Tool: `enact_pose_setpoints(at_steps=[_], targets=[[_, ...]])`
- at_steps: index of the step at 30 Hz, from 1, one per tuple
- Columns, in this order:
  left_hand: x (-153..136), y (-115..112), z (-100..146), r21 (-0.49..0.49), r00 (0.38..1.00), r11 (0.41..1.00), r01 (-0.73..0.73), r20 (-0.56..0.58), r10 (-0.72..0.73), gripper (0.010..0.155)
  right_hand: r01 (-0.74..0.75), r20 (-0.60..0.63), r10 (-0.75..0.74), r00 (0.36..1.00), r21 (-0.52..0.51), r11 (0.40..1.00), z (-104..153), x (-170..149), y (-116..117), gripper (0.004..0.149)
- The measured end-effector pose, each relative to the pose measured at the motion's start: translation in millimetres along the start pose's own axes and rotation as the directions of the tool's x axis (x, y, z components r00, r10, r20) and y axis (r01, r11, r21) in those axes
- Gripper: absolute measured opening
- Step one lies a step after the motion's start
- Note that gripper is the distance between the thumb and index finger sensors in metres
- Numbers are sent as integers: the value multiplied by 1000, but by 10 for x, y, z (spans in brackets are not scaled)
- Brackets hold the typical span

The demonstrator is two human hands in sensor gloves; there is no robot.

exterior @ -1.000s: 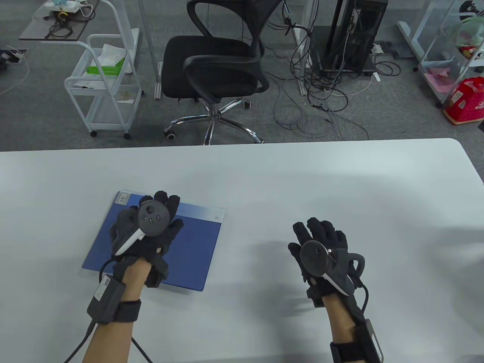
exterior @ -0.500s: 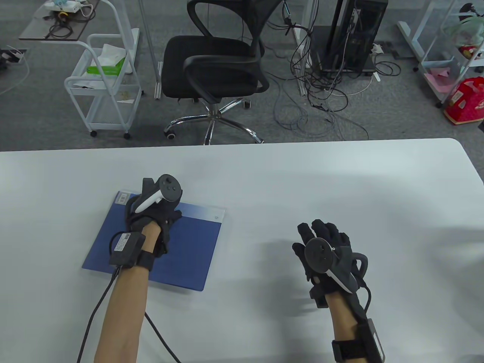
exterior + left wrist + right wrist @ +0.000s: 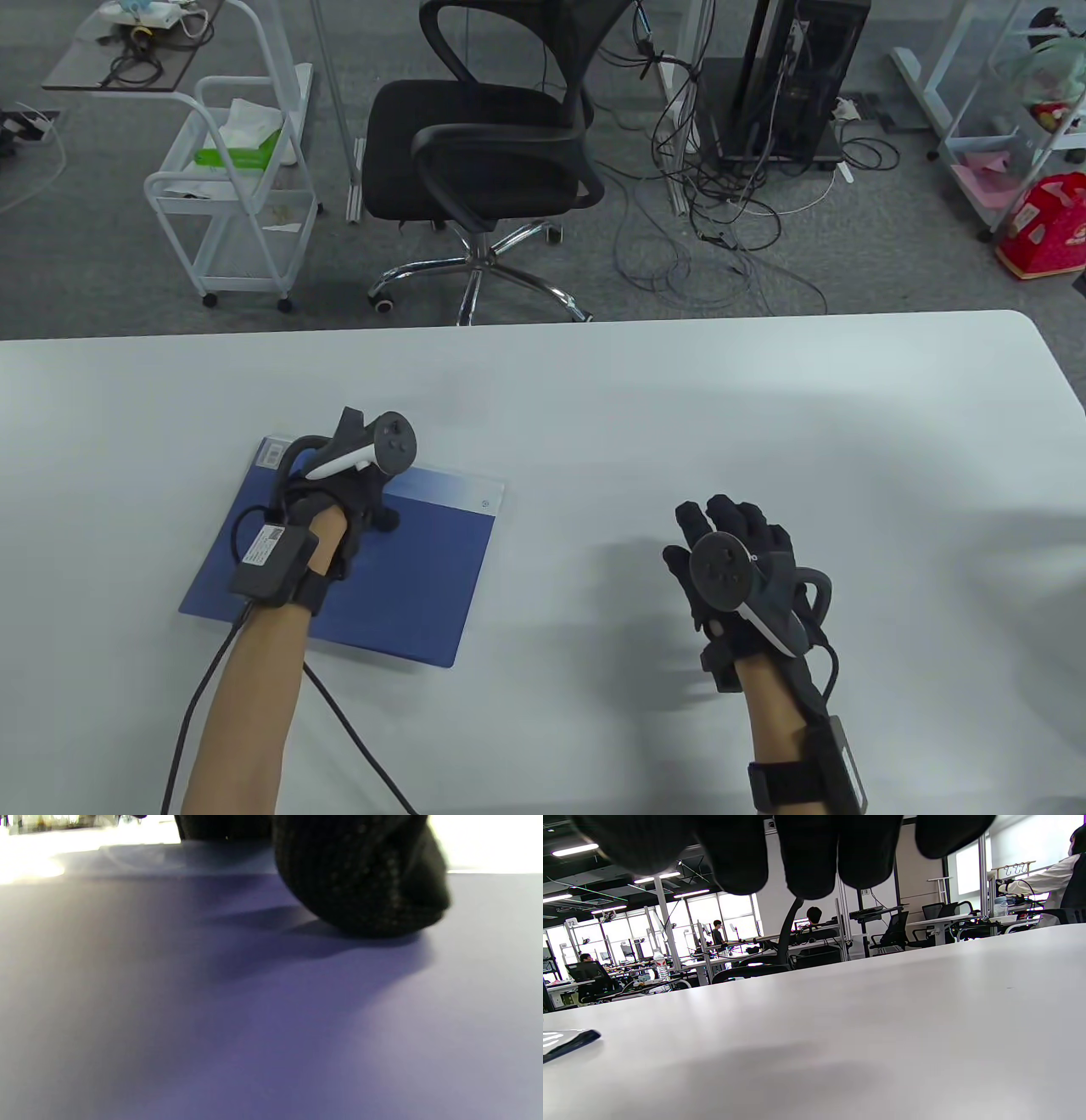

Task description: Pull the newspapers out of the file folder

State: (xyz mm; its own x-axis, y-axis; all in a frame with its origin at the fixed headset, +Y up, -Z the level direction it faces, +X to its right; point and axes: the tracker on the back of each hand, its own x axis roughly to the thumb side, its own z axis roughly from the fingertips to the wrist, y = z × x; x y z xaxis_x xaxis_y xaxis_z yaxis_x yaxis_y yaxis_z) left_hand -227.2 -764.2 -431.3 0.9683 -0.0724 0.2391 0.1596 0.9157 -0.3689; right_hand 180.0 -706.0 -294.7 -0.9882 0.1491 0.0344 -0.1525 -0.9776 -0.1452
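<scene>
A blue file folder [image 3: 416, 586] lies flat on the left of the white table [image 3: 594, 399], with a pale clear flap [image 3: 450, 491] along its far edge. No newspaper shows. My left hand [image 3: 356, 501] stands on the folder's far part with the wrist raised. Its fingers curl down at the flap, hidden under the tracker, and the thumb [image 3: 389, 519] presses on the cover. In the left wrist view a gloved fingertip [image 3: 373, 899] touches the blue cover [image 3: 254, 1027]. My right hand [image 3: 730, 552] hovers open and empty over bare table to the right, fingers [image 3: 814, 857] spread.
The folder's corner [image 3: 568, 1043] shows at the left edge of the right wrist view. Beyond the table's far edge stand a black office chair [image 3: 484, 144], a white cart [image 3: 237, 195] and floor cables [image 3: 721, 221].
My left hand moved forward from lying flat on the cover, raised its wrist and curled its fingers at the far edge. The folder slid slightly towards me. The right hand drifted a little right.
</scene>
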Motion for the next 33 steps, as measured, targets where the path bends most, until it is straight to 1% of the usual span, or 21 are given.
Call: enact_pose_setpoints(at_steps=[1,3,4,5,7,8,12,16,17,18,19,20,21,23,25,27,28,29,30,32,33], targets=[[9,-11,10,10,1000,1000,11,5,-11,95,1,0,-1,1000,-2,1000,2,0,-4,60],[-5,-41,22,5,999,1000,-27,19,26,96,8,3,-8,1000,-6,1000,4,1,-11,60],[-22,-37,48,23,999,999,-47,15,47,94,9,4,-9,1000,-8,1000,4,2,-16,60],[-43,-10,95,76,998,995,-64,29,61,86,9,6,-9,1000,-12,1000,5,4,-26,60],[-60,52,173,128,996,988,-84,35,80,72,8,8,-8,1000,-21,1000,6,6,-44,60],[-70,125,264,176,996,981,-85,48,77,64,10,9,-10,1000,-29,1000,7,6,-61,60],[-92,384,557,210,982,963,-168,116,147,49,21,14,-20,1000,-42,999,16,9,-101,60],[-156,678,917,209,950,933,-292,177,257,45,31,23,-29,999,-59,998,28,21,-147,60],[-198,779,1058,207,926,910,-360,200,321,45,35,26,-34,999,-65,997,31,24,-165,60],[-226,833,1139,206,907,891,-405,215,363,45,38,26,-36,999,-70,997,33,26,-177,60],[-265,908,1268,214,874,854,-475,234,427,46,42,27,-40,999,-77,996,37,27,-194,60],[-281,938,1325,225,861,836,-500,238,450,46,45,29,-43,999,-81,996,39,28,-204,60],[-308,976,1411,250,841,807,-536,241,484,46,47,29,-44,999,-86,995,41,28,-214,60],[-366,1027,1600,285,769,714,-639,253,587,48,56,30,-53,998,-101,993,47,26,-254,60],[-387,1008,1701,310,695,623,-718,268,667,48,64,30,-61,998,-110,992,51,26,-280,60],[-387,934,1766,323,598,513,-795,274,753,49,70,30,-66,997,-124,990,56,22,-310,60],[-382,890,1779,321,555,470,-822,269,787,50,71,28,-68,997,-128,989,57,19,-318,60],[-366,797,1783,312,473,394,-865,241,847,51,75,24,-72,997,-135,988,58,10,-330,60],[-348,728,1781,297,421,351,-888,218,881,52,76,22,-74,997,-138,987,57,4,-334,60],[-259,455,1732,249,258,216,-944,148,955,53,82,11,-82,997,-140,987,51,-23,-336,60],[-218,347,1707,241,205,173,-955,118,971,52,84,6,-84,996,-139,987,49,-32,-333,60]])
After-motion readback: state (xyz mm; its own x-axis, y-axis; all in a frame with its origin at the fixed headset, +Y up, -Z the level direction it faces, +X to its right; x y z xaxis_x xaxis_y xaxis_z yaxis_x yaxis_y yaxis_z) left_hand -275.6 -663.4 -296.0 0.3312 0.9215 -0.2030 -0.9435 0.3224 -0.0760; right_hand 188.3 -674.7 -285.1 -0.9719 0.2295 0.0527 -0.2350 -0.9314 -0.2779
